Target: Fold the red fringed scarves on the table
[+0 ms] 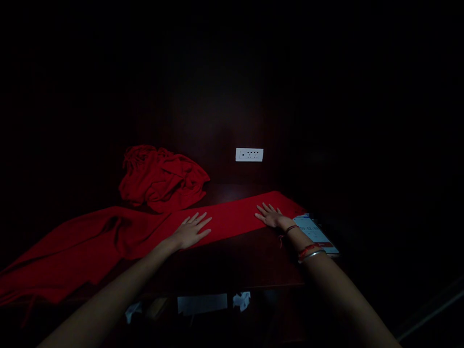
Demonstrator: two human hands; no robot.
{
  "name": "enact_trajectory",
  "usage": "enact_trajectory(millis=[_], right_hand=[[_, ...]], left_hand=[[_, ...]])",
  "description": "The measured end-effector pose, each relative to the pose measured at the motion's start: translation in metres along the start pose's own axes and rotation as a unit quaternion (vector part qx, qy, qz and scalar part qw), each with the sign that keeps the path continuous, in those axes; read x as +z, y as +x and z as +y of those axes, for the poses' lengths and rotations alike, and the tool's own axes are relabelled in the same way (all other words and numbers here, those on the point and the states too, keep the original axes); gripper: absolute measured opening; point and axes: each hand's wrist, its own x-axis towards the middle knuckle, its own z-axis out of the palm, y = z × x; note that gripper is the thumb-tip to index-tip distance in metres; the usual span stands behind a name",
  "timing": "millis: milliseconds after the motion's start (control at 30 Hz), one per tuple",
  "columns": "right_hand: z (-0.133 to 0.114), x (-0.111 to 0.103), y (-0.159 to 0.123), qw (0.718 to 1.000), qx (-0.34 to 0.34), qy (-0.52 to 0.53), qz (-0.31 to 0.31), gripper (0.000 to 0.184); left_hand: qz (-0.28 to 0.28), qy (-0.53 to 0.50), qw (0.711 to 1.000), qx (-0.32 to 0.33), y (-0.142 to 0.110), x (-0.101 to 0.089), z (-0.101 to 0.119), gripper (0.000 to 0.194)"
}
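Observation:
A long red cloth (228,216), like a scarf or shawl, stretches across the dark tabletop. Its right part lies flat, while the left part is rumpled and reaches the table's front edge. My left hand (190,232) rests palm down on the middle of the cloth, fingers spread. Farther right, my right hand (270,215) also lies flat on it with fingers apart, near its right end. Neither hand grips anything. Bracelets circle my right wrist and forearm.
A crumpled heap of red fringed cloth (163,179) sits behind at left. A lit phone (315,234) showing a timer lies by my right forearm. On the back wall is a white socket panel (249,154). Below the tabletop are papers (202,304).

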Motion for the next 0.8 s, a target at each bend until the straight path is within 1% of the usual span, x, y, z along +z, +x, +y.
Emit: enact_trajectory(millis=[67, 133, 200, 267, 333, 400, 433, 500, 600, 667, 733, 800], right_hand=[[0.006, -0.002, 0.002, 1.0, 0.019, -0.006, -0.001, 0.069], [0.004, -0.007, 0.004, 1.0, 0.022, -0.01, 0.017, 0.072], [-0.005, -0.012, 0.007, 0.999, -0.014, -0.008, 0.052, 0.072], [-0.016, -0.015, 0.012, 0.995, -0.068, -0.005, 0.077, 0.068], [-0.024, -0.015, 0.02, 0.993, -0.092, -0.007, 0.072, 0.064], [-0.023, -0.013, 0.028, 0.996, -0.076, -0.008, 0.049, 0.061], [-0.018, -0.012, 0.033, 0.997, -0.059, -0.006, 0.038, 0.059], [-0.001, -0.012, 0.04, 0.999, -0.019, 0.002, 0.029, 0.057], [0.029, -0.014, 0.047, 0.999, 0.038, 0.001, 0.02, 0.057], [0.041, -0.017, 0.045, 0.997, 0.067, -0.007, 0.025, 0.059], [0.038, -0.018, 0.039, 0.996, 0.072, -0.015, 0.05, 0.061], [0.023, -0.016, 0.03, 0.997, 0.03, -0.019, 0.076, 0.061]], left_hand=[[0.0, 0.0, 1.0, 0.0, -0.003, 0.001, -0.002, 0.058], [-0.006, -0.005, 1.0, -0.002, -0.003, -0.002, -0.002, 0.06], [-0.001, -0.012, 1.0, -0.003, 0.0, -0.006, 0.0, 0.06], [0.026, -0.01, 1.0, -0.009, 0.005, -0.008, 0.001, 0.06], [0.04, -0.002, 0.998, -0.04, 0.011, -0.008, -0.001, 0.061], [0.022, 0.002, 0.997, -0.072, 0.014, -0.005, -0.006, 0.062], [0.01, 0.002, 0.997, -0.082, 0.015, -0.003, -0.008, 0.062], [0.004, 0.006, 0.997, -0.083, 0.014, -0.001, -0.012, 0.062], [0.012, 0.013, 0.997, -0.077, 0.012, 0.001, -0.013, 0.061], [0.012, 0.014, 0.997, -0.077, 0.011, 0.0, -0.011, 0.061], [0.008, 0.009, 0.997, -0.079, 0.011, -0.002, -0.009, 0.061], [0.012, 0.003, 0.997, -0.079, 0.011, -0.004, -0.008, 0.062]])
